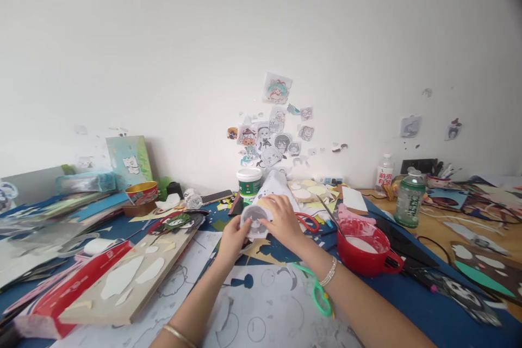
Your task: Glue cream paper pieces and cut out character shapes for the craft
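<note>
Over the middle of the blue table, my left hand (231, 239) and my right hand (282, 220) hold a small piece of paper (256, 216) between them. It is pale and rounded, with a grey print on it. My left fingers pinch its left edge, while the right hand grips it from above and the right side. Below my hands lies a large white sheet (281, 296) with line drawings. Green-handled scissors (321, 299) rest on that sheet beside my right wrist. Red-handled scissors (309, 222) lie just past my right hand.
A red cup (359, 250) with white contents and a stick stands at right. Beyond it is a green-labelled bottle (410, 198). A board (159, 277) with paper cut-outs lies at left. Behind my hands stands a white-lidded tub (249, 176); paper drawings (269, 141) cover part of the wall.
</note>
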A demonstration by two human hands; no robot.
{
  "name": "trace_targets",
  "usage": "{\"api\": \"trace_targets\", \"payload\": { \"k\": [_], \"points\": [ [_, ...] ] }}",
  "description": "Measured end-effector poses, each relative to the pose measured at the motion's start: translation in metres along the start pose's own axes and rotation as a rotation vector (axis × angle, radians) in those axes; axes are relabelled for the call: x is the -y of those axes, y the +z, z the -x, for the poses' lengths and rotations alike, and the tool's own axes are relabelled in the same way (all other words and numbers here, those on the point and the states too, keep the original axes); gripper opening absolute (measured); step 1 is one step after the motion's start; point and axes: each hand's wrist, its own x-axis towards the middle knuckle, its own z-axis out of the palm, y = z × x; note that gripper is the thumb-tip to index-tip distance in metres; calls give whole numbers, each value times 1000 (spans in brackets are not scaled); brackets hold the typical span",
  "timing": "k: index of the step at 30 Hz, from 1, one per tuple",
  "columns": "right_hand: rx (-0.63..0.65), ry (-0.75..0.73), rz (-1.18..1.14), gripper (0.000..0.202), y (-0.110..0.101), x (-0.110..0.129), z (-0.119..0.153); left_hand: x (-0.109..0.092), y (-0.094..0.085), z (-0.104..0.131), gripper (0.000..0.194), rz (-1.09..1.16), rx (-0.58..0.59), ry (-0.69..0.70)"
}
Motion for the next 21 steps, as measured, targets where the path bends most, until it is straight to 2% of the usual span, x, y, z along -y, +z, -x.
{"api": "trace_targets", "payload": {
  "k": [1, 3, 6, 9, 12, 16, 19, 21],
  "points": [
    [35, -132, 22, 50, 0, 4, -2, 0, -2, -1, 37, 38, -11, -16],
    [94, -337, 40, 43, 2, 11, -4, -2, -4, -2, 40, 148, -18, -50],
    [89, -417, 75, 32, 11, 13, -9, -7, -5, -1, 40, 385, 0, -136],
    [42, -350, 97, 34, 21, 4, -25, -7, -5, 0, 43, 557, -16, -197],
    [-101, -208, 147, 36, 30, -16, -60, 1, -5, -2, 52, 545, -31, -263],
    [-266, -19, 274, 43, 46, -54, -132, 15, -2, -4, 56, 462, -4, -336],
    [-288, 15, 364, 44, 56, -84, -189, 27, 4, -3, 56, 430, 11, -341],
    [-258, -20, 426, 46, 60, -103, -221, 37, 7, -2, 57, 381, 36, -344]
  ]
}}
